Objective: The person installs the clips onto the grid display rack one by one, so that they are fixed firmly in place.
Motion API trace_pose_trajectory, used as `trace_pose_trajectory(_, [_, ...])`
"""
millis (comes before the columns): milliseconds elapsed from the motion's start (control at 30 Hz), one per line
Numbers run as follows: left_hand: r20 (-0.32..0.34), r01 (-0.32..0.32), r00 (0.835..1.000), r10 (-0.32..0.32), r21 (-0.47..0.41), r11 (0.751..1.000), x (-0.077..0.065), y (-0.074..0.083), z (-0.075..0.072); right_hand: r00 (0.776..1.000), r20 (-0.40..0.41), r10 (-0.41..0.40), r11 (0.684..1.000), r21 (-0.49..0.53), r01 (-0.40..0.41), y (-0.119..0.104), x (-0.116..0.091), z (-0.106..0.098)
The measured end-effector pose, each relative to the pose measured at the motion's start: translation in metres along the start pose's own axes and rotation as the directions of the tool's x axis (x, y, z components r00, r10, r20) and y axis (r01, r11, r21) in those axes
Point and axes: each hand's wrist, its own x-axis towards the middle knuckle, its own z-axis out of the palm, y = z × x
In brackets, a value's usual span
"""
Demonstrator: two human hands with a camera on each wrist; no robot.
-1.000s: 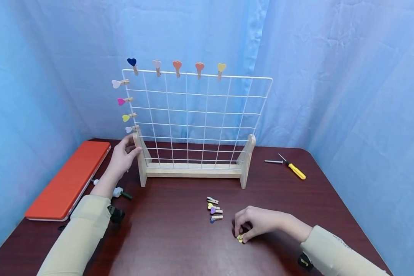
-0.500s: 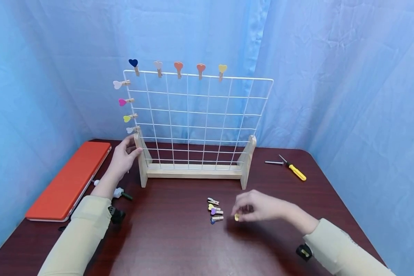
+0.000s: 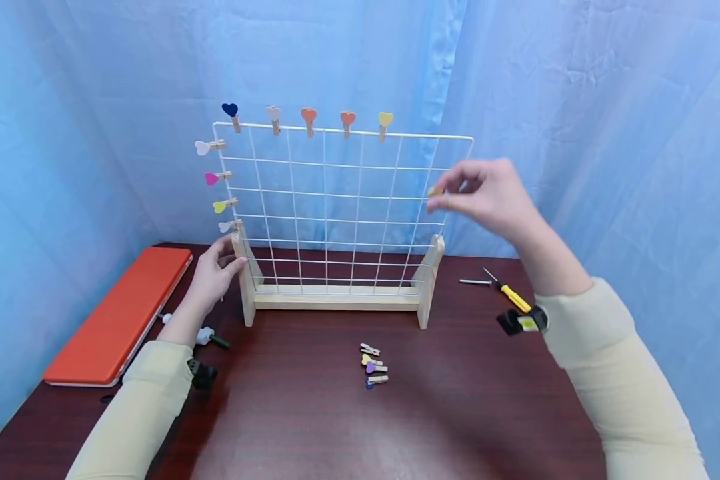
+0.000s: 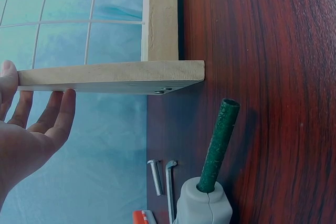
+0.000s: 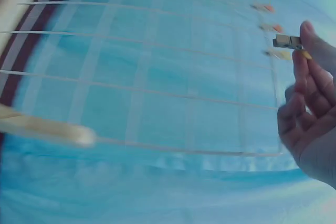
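Observation:
A white wire grid (image 3: 423, 135) stands in a pale wooden stand (image 3: 336, 302). My left hand (image 3: 211, 275) grips the stand's left side post (image 4: 110, 72), thumb on one face and fingers against the other. In the right wrist view, a small wooden clothespin (image 5: 287, 42) is pinched between thumb and fingertips of my right hand (image 3: 486, 197); a bit of its yellow heart shows. That hand is raised near the grid's right edge. Heart clothespins, such as a dark blue one (image 3: 231, 111) and a pink one (image 3: 212, 179), line the grid's top and left edges.
Several loose clothespins, among them a purple-hearted one (image 3: 376, 367), lie on the dark table before the stand. A yellow screwdriver (image 3: 516, 297) and a bolt (image 3: 475, 282) lie at right. An orange case (image 3: 120, 313) and a green-tipped white tool (image 4: 205, 203) are at left.
My right hand has picked the yellow-heart clothespin off the table and carried it up and forward to the grid's right side. The left hand keeps its grip on the post.

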Motion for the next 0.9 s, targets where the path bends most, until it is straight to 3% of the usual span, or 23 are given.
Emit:
trace_pose_trajectory(167, [0.000, 0.000, 1.000, 0.000, 0.002, 1.000, 0.001, -0.002, 0.001, 0.988, -0.152, 0.040, 0.996, 0.084, -0.027, -0.015, 0.037, -0.014])
trace_pose_trajectory(367, [-0.007, -0.013, 1.000, 0.013, -0.001, 1.000, 0.003, -0.004, 0.001, 0.967, -0.242, 0.074, 0.991, 0.126, -0.044, -0.007, 0.070, -0.021])
trace_pose_trajectory(533, [0.003, -0.011, 1.000, 0.011, -0.001, 1.000, 0.002, -0.002, 0.001, 0.968, -0.236, 0.083, 0.991, 0.119, -0.056, -0.001, 0.080, -0.023])
trace_pose_trajectory(733, [0.005, -0.013, 1.000, 0.013, -0.007, 1.000, 0.000, 0.000, 0.000, 0.985, -0.170, 0.031, 0.996, 0.088, -0.016, -0.006, 0.077, -0.024])
trace_pose_trajectory(900, [0.004, -0.003, 1.000, 0.003, 0.004, 1.000, 0.001, -0.002, -0.001, 0.994, -0.108, -0.004, 0.982, 0.186, 0.024, -0.012, 0.073, -0.027])
